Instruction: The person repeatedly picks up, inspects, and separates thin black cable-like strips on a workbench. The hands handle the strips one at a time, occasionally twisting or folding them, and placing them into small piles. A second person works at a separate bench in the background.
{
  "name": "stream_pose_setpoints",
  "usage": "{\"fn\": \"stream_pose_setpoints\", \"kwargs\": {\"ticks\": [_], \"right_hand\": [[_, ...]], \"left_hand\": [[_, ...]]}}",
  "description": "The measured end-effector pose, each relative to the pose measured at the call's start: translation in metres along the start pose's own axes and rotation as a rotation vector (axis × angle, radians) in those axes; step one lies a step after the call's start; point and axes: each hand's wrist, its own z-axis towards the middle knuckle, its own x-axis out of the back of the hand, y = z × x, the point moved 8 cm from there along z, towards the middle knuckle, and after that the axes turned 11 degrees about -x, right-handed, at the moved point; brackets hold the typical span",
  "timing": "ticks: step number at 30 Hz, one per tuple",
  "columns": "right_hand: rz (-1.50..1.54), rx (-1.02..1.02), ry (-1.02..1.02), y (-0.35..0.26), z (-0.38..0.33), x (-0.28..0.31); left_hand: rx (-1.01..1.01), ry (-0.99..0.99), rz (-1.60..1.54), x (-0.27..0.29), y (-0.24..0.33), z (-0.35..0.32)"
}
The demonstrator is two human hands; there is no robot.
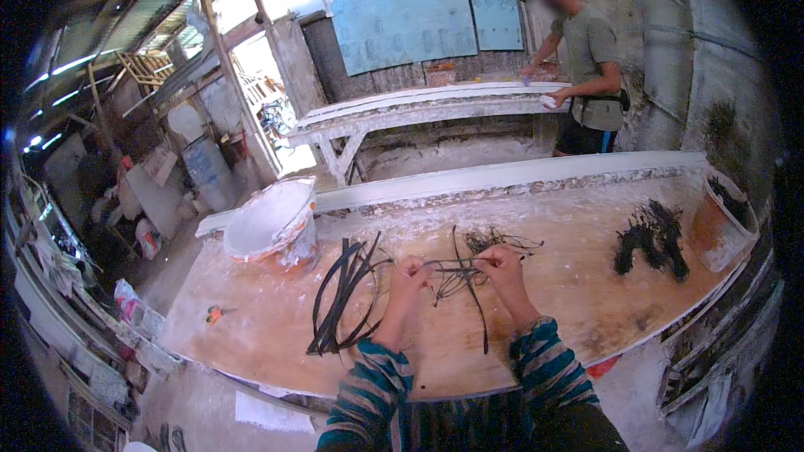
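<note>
Over the wooden tabletop [276, 318], a thin black strip [453, 267] stretches between my two hands. The fingertips of my left hand [408, 274] pinch one end, and my right hand [506, 271] pinches the other. A longer black strip [481, 318] hangs or lies crosswise under it, toward the near edge. Behind and below the hands is a loose tangle of thin dark strips [494, 241]. To the left of my left hand lies a bundle of wider black strips [342, 300]. Bushy clumps of knotted black strips [653, 241] rest farther right.
A white-crusted basin [272, 218] stands at the table's left; a stained bucket [718, 230] with black material sits at the right. Orange-handled scissors [218, 314] lie near the left edge. A long white moulding [502, 174] borders the far side. Beyond, a person [590, 59] works at another bench [352, 127].
</note>
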Motion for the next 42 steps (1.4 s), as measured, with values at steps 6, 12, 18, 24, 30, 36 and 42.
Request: {"fn": "stream_pose_setpoints", "kwargs": {"ticks": [6, 12, 18, 24, 30, 36, 42], "right_hand": [[0.077, 0.038, -0.517, -0.014, -0.032, -0.051], [0.111, 0.152, -0.726, -0.033, -0.056, -0.074], [0.201, 0.008, -0.613, -0.021, -0.035, -0.052], [0.166, 0.062, -0.298, -0.012, -0.010, -0.026], [-0.363, 0.329, 0.358, -0.009, 0.001, 0.019], [-0.337, 0.409, 0.420, -0.015, 0.003, 0.025], [-0.263, 0.376, 0.194, -0.013, 0.001, 0.008]], "left_hand": [[0.032, 0.234, 0.027, 0.030, -0.005, -0.002], [0.074, 0.169, -0.054, 0.025, -0.010, -0.002], [0.064, 0.006, 0.052, -0.002, 0.005, -0.006], [0.058, -0.279, -0.024, -0.034, -0.010, -0.011], [-0.042, -0.554, -0.052, -0.072, 0.027, -0.031], [-0.032, -0.437, 0.025, -0.062, 0.015, -0.026], [-0.071, -0.033, 0.096, -0.011, 0.017, -0.006]]}}
